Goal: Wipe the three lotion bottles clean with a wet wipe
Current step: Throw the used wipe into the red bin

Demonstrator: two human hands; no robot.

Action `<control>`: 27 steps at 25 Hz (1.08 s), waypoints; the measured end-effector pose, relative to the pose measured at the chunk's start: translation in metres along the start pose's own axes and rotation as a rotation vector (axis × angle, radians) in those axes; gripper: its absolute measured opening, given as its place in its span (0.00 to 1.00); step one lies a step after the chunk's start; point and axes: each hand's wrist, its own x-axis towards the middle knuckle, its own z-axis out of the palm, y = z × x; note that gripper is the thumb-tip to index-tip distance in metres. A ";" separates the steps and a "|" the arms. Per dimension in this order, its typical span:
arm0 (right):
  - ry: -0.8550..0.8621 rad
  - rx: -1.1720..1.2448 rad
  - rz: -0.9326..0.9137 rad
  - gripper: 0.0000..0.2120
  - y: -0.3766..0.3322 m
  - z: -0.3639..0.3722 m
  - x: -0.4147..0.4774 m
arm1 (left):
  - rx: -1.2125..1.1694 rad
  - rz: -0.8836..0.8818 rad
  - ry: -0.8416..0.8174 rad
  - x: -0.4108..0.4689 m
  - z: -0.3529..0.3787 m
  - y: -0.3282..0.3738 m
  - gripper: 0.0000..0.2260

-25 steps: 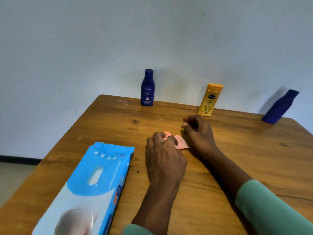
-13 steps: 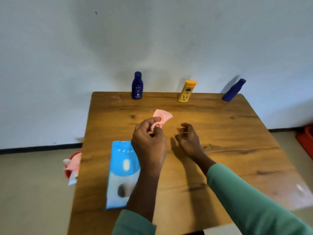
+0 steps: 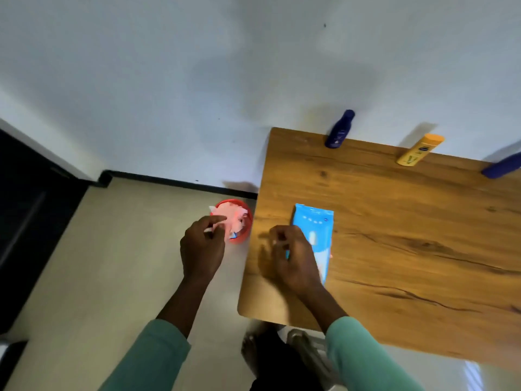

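The right blue bottle (image 3: pixel 503 167) is cut off by the picture's edge, as is the desk (image 3: pixel 423 249). Labels on the left blue bottle (image 3: pixel 338 131) and yellow bottle (image 3: pixel 420 150) are too small to read. The blurred right hand (image 3: pixel 293 261) covers part of the pack of wipes (image 3: pixel 313 221). The left hand (image 3: pixel 201 251) has its fingers (image 3: pixel 217 220) overlapping the pink wipes (image 3: pixel 234 213) in the red bin (image 3: pixel 242 238), and whether they pinch one cannot be told.
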 end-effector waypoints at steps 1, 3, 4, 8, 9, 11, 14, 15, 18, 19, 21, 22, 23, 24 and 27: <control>-0.057 0.015 -0.008 0.15 -0.009 0.020 0.000 | 0.009 -0.041 0.017 0.002 -0.008 -0.015 0.06; -0.143 0.038 -0.021 0.15 -0.021 0.059 0.011 | 0.026 -0.085 0.049 0.010 -0.019 -0.038 0.07; -0.200 0.044 -0.008 0.15 -0.024 0.078 0.021 | 0.048 -0.097 0.064 0.017 -0.022 -0.047 0.07; -0.426 -0.022 0.194 0.25 -0.026 0.150 0.074 | 0.146 -0.136 0.048 0.074 -0.024 -0.088 0.07; -0.463 -0.061 0.260 0.27 -0.021 0.166 0.082 | 0.177 -0.155 0.022 0.088 -0.023 -0.098 0.08; -0.510 -0.123 0.354 0.30 -0.005 0.197 0.096 | 0.231 -0.187 -0.057 0.117 -0.015 -0.122 0.10; -0.535 -0.182 0.390 0.33 0.033 0.241 0.123 | 0.338 -0.174 -0.190 0.162 0.003 -0.147 0.11; -0.525 -0.197 0.399 0.33 0.049 0.262 0.133 | 0.372 -0.150 -0.225 0.183 0.012 -0.163 0.12; -0.465 -0.214 0.480 0.35 0.097 0.320 0.166 | 0.470 -0.020 -0.357 0.253 0.043 -0.215 0.14; -0.442 -0.226 0.502 0.36 0.114 0.338 0.178 | 0.509 0.055 -0.446 0.280 0.057 -0.234 0.14; -0.430 -0.285 0.542 0.38 0.155 0.376 0.201 | 0.599 0.202 -0.626 0.333 0.088 -0.270 0.17; -0.448 -0.312 0.557 0.39 0.172 0.390 0.208 | 0.637 0.259 -0.684 0.351 0.101 -0.286 0.17; -0.474 -0.330 0.577 0.41 0.190 0.406 0.211 | 0.664 0.307 -0.739 0.364 0.115 -0.304 0.19; -0.509 -0.335 0.603 0.42 0.203 0.418 0.213 | 0.700 0.333 -0.798 0.374 0.128 -0.321 0.21; -0.595 -0.376 0.624 0.45 0.244 0.444 0.219 | 0.853 0.415 -1.017 0.402 0.175 -0.375 0.32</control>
